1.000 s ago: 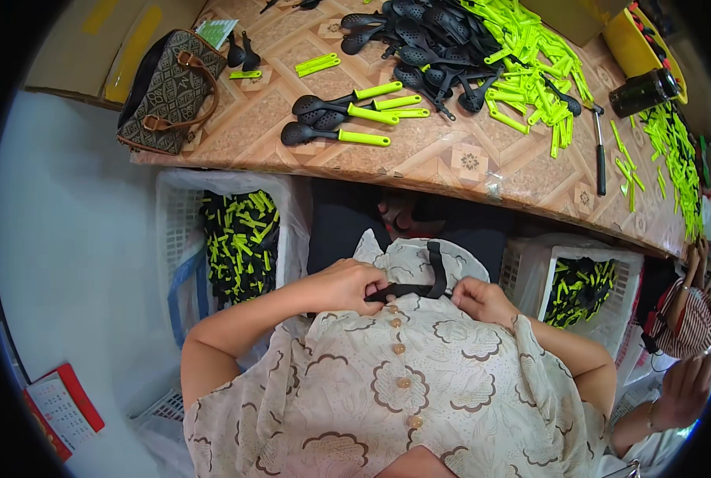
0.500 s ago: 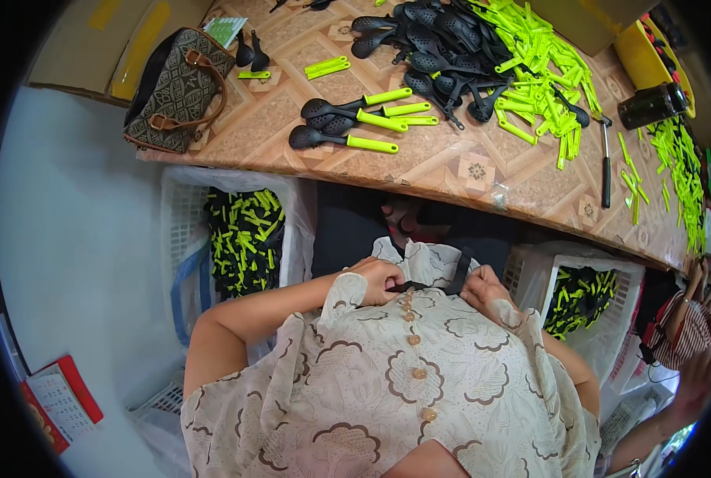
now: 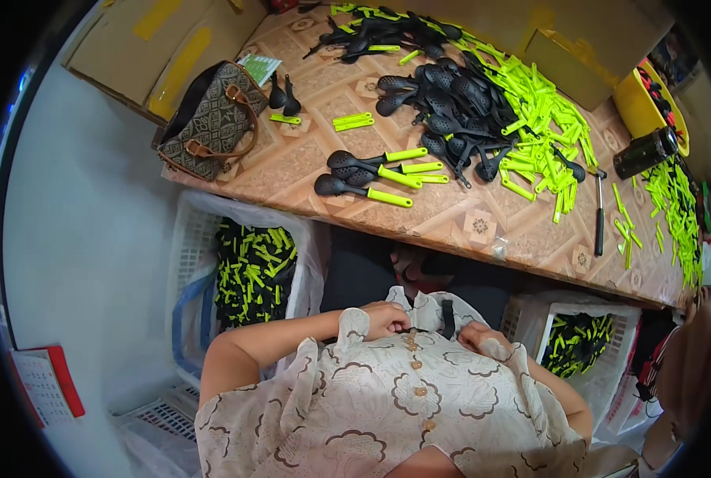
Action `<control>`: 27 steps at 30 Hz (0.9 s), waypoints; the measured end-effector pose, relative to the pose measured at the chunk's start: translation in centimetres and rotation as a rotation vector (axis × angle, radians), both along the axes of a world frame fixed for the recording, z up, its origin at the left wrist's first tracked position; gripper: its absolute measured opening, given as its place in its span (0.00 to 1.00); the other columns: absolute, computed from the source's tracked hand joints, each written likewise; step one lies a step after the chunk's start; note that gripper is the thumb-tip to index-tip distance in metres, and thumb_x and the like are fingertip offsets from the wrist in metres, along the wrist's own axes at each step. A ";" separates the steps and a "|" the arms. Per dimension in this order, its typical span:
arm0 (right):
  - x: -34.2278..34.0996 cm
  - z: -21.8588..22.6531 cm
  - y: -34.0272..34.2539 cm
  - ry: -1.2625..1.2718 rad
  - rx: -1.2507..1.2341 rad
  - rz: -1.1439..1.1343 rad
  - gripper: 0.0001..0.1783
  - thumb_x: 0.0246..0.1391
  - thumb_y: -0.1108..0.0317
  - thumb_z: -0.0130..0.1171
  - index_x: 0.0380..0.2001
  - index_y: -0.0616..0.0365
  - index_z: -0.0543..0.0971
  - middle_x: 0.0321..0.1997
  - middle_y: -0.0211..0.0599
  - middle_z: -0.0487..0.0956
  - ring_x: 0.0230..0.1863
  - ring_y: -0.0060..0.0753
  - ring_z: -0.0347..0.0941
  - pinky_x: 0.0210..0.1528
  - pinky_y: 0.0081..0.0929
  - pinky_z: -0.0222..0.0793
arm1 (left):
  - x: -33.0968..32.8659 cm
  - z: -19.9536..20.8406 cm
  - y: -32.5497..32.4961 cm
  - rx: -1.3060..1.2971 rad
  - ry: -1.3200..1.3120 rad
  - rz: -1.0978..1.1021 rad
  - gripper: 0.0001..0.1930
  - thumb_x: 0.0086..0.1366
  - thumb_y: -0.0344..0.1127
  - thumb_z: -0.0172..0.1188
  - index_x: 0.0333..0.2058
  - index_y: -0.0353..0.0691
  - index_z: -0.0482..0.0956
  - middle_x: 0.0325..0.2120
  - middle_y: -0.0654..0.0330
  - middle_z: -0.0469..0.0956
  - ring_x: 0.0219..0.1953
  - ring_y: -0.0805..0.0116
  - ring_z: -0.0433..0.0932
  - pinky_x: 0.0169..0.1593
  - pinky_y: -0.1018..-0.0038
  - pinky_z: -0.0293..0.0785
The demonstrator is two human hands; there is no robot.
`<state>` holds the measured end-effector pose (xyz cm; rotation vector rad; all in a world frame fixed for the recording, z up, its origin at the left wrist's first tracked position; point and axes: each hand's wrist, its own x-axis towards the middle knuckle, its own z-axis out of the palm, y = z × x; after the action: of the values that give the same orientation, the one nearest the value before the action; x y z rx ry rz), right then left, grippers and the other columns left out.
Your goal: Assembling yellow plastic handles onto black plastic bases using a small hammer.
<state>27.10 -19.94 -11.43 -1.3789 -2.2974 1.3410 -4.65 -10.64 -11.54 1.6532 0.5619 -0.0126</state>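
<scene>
Both hands are at my waist, by the front hem of my patterned cream blouse (image 3: pixel 419 390). My left hand (image 3: pixel 386 320) is closed, its fingers curled on a thin black strap that runs along the waist. My right hand (image 3: pixel 476 336) is closed too, pinching at the blouse side; what lies between its fingers is hidden. Between the hands a black strap end (image 3: pixel 449 319) sticks up. Beyond them on the table, black slotted spoons with lime-green handles (image 3: pixel 391 197) lie in a small group.
The table (image 3: pixel 292 191) bears a heap of black spoon heads (image 3: pixel 459 95), loose green handles (image 3: pixel 543 119), a hammer (image 3: pixel 600 215), a dark jar (image 3: pixel 646 153) and a patterned handbag (image 3: pixel 216 119). Lined crates (image 3: pixel 304 271) stand below. A blurred arm (image 3: pixel 694 374) is at the right.
The view has tilted up, so the table sits lower in it. Both hands stay at the waist; the black strap end between them now stands more upright. The other person's arm at right has shifted.
</scene>
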 end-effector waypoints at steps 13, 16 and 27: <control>-1.4 10.8 9.4 0.076 0.014 -0.150 0.13 0.57 0.61 0.57 0.39 0.59 0.77 0.40 0.44 0.75 0.44 0.48 0.74 0.46 0.36 0.72 | 0.7 10.5 8.4 0.470 0.010 -0.068 0.19 0.62 0.41 0.60 0.47 0.32 0.76 0.40 0.49 0.76 0.45 0.51 0.76 0.49 0.64 0.72; -1.3 9.8 10.4 0.000 0.374 -0.215 0.10 0.53 0.65 0.59 0.36 0.58 0.78 0.37 0.43 0.77 0.41 0.48 0.75 0.42 0.37 0.73 | 2.3 12.4 9.6 0.567 -0.137 0.038 0.16 0.61 0.37 0.60 0.43 0.32 0.77 0.38 0.49 0.76 0.44 0.51 0.76 0.48 0.64 0.72; -6.7 7.0 14.8 0.276 0.606 -0.413 0.10 0.56 0.69 0.57 0.41 0.61 0.76 0.38 0.44 0.76 0.42 0.47 0.73 0.45 0.36 0.70 | 0.3 8.7 17.9 1.364 0.042 0.470 0.18 0.51 0.30 0.64 0.42 0.37 0.75 0.42 0.51 0.72 0.46 0.49 0.72 0.49 0.58 0.68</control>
<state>20.42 -5.18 -4.48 -1.2589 -1.8675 0.5926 -4.35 7.22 -2.79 2.7594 1.1030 0.8472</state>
